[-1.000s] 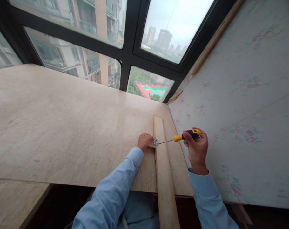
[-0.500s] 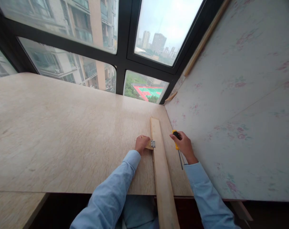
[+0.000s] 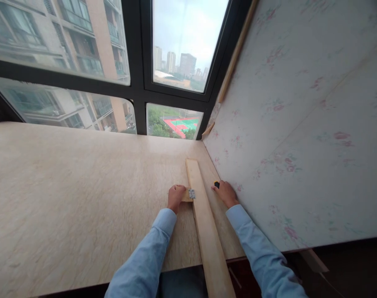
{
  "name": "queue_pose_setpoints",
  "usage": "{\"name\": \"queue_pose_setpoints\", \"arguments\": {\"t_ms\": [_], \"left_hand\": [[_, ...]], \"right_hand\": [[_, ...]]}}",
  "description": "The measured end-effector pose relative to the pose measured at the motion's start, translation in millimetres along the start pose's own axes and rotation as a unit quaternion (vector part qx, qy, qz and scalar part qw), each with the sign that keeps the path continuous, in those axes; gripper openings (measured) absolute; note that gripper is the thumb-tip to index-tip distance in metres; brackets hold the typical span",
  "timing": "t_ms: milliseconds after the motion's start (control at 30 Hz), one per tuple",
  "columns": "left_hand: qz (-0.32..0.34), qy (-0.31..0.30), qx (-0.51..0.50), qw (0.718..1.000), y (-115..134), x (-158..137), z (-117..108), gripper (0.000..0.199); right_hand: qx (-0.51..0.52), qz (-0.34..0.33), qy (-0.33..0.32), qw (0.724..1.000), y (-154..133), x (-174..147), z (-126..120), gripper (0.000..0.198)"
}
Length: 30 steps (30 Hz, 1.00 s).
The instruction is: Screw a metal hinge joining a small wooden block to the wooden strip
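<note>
2 bare hands are at work on a pale, stone-patterned desk (image 3: 83, 198) that runs up to a window. The left hand (image 3: 176, 196) pinches a small wooden block (image 3: 187, 198), its fingers curled in over the block's outer end. The block lies against the left side of a long wooden board (image 3: 204, 223), and 1 metal hinge (image 3: 192, 193) sits across the joint, with part of it on the block and part on the board. Dark spots mark the hinge, but they are too small to tell as holes or screws.

The board lies lengthwise on the desk, its far end short of the window, its near end reaching out past the desk's front edge toward the person.

The right hand (image 3: 226, 195) is to the right of the board and apart from it, low beside the wall (image 3: 315, 174). Its fingers close around a screwdriver (image 3: 217, 184); only a bit of the yellow-and-black handle shows, and the shaft is hidden. How firm that grip is, I cannot tell.

Light blue sleeves (image 3: 257, 252) cover the 2 forearms. The wall carries a faded floral pattern. Beyond the dark window frame (image 3: 138, 99) are buildings (image 3: 83, 45) and a red-and-green sports court (image 3: 182, 125).
</note>
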<state>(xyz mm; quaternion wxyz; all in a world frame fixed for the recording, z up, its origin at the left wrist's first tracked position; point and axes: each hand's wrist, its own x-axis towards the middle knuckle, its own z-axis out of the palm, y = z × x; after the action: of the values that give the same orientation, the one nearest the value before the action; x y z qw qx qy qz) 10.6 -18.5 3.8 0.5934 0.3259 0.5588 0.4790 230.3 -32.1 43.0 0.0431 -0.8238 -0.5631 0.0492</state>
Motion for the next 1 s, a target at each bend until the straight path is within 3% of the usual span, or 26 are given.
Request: {"name": "queue_pose_setpoints", "arguments": {"t_ms": [200, 367, 567, 700, 833, 1000], "left_hand": [[0.006, -0.008, -0.001, 1.000, -0.3, -1.4, -3.4, 0.016], [0.006, -0.012, -0.009, 1.000, -0.4, -1.7, -3.9, 0.019], [0.003, -0.042, -0.045, 0.998, 3.5, -7.3, -10.9, 0.031], [-0.014, -0.098, -0.111, 0.989, 6.0, -10.4, -21.0, 0.040], [-0.015, -0.137, -0.161, 0.977, 6.2, -12.2, -27.3, 0.045], [0.041, -0.135, -0.118, 0.983, 4.2, -21.9, -25.2, 0.059]], "right_hand": [[-0.012, -0.014, 0.058, 0.998, -8.0, -9.2, -1.7, 0.034], [0.005, -0.053, 0.109, 0.993, -8.5, -36.5, 0.1, 0.037], [0.190, -0.171, 0.101, 0.962, -8.3, -84.3, 33.8, 0.038], [0.281, -0.175, 0.081, 0.940, -16.6, -104.5, 56.4, 0.038], [0.355, -0.157, 0.116, 0.914, -21.5, -108.7, 68.6, 0.039], [0.378, -0.150, 0.125, 0.905, -20.6, -106.6, 69.3, 0.038]]}}
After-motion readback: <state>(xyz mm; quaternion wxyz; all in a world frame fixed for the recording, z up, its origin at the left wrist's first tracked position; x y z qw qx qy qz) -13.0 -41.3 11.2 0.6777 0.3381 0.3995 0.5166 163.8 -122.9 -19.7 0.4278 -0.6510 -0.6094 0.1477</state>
